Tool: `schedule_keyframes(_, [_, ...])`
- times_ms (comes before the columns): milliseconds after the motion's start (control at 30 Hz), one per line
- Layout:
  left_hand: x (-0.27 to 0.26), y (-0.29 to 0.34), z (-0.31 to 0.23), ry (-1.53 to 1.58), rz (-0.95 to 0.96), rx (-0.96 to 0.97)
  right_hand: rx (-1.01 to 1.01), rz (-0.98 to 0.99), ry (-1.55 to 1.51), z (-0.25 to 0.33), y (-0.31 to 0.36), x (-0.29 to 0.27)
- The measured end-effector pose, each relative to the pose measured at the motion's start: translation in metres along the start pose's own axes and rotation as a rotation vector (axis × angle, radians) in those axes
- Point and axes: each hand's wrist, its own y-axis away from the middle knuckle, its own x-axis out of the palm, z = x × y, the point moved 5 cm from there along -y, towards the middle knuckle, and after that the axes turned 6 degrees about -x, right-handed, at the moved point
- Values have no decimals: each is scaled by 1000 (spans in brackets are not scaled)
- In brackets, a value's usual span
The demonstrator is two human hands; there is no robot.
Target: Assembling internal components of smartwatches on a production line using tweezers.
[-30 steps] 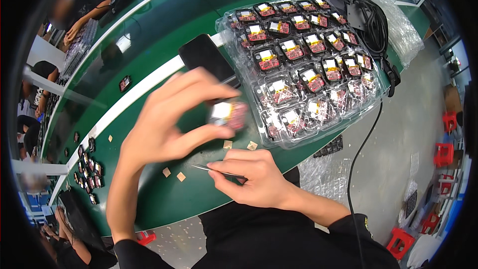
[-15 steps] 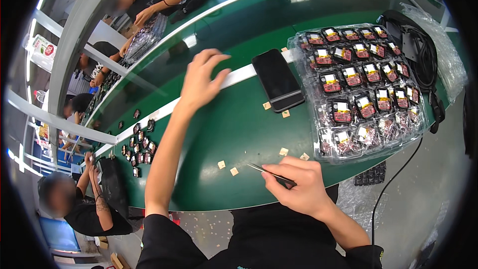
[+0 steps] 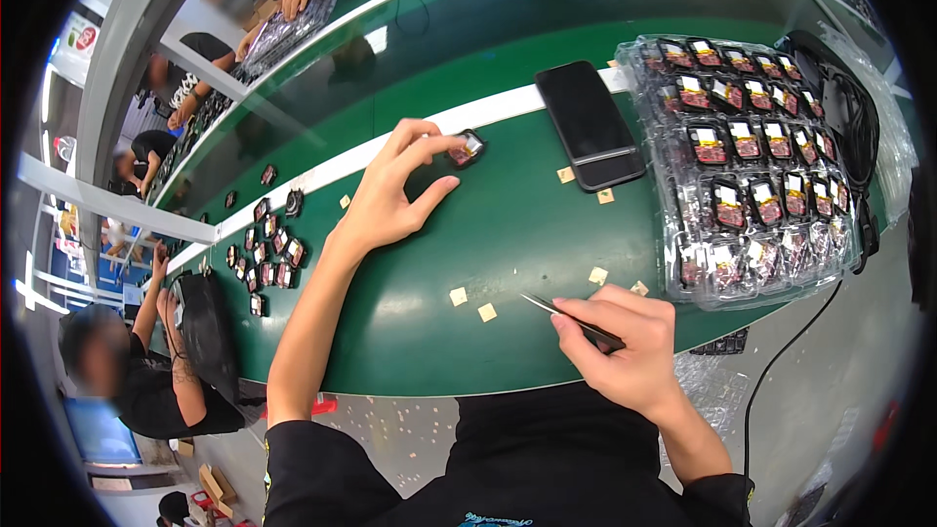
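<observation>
My left hand (image 3: 398, 197) is over the green worktop, thumb and forefinger spread apart. Its forefinger tip reaches a small black-framed electronic module (image 3: 468, 147) with a white patch; whether it presses on it or only hovers, I cannot tell. At the lower right, my right hand (image 3: 625, 344) is closed around dark tweezers (image 3: 588, 327), their thin points directed up and left. Small square cream pieces lie near those points, among them one cream square (image 3: 487, 312) and another cream square (image 3: 597, 275).
A black phone (image 3: 586, 122) lies beyond my right hand. Clear plastic trays (image 3: 669, 224) filled with similar modules are stacked at right, with a black cable bundle (image 3: 847, 127) behind. Several loose modules (image 3: 283, 240) sit left of my forearm. Co-workers (image 3: 166, 371) work along the left.
The view has shifted, so the worktop things sit further right. A module now shows at my left forefinger, where none was visible before. My right hand keeps its hold on the tweezers.
</observation>
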Motion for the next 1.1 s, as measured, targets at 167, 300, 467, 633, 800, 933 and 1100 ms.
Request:
schedule_keyframes(167, [0,-15,-3,24,-23,35,9,20,23,-1,1,4])
schedule_keyframes(300, [11,-17,-5,35,76,72,5,13,46,1,1,4])
schedule_keyframes(467, [18,1,-27,-76,128,-20,21,1,69,-3,0,2])
schedule_keyframes(633, [10,37,-31,34,182,-18,15,22,90,1,-3,2])
schedule_keyframes(800, [15,51,-28,62,153,33,54,30,34,0,-7,2])
schedule_keyframes(933, [22,63,-51,123,218,57,256,60,-134,-10,-11,1])
schedule_keyframes(1100, [28,65,-53,145,256,84,142,108,-44,-9,-29,13])
